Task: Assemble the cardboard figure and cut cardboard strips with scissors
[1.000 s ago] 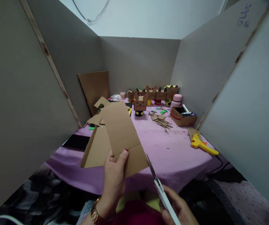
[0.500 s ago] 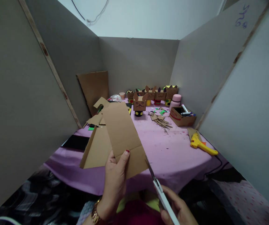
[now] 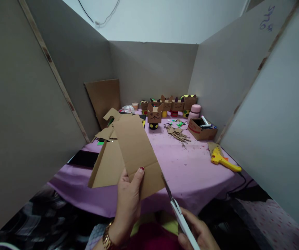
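My left hand (image 3: 127, 202) grips the near end of a long brown cardboard strip (image 3: 136, 149), thumb on top, and holds it above the purple table (image 3: 191, 173). Low at the right, my right hand (image 3: 198, 232) is closed on white-handled scissors (image 3: 177, 208). Their blades touch the strip's near right edge. A second cardboard piece (image 3: 106, 166) lies just behind the strip, to its left.
Several cardboard animal boxes (image 3: 165, 104) stand at the back of the table, one (image 3: 154, 118) further forward. A yellow glue gun (image 3: 223, 160) lies at the right, beside a small box of markers (image 3: 201, 129). Cardboard scraps (image 3: 179, 133) lie mid-table. Grey partition walls (image 3: 30, 114) close in three sides.
The view has shifted slightly. The scissors have edged a little up against the strip's edge. My hands otherwise hold the same pose.
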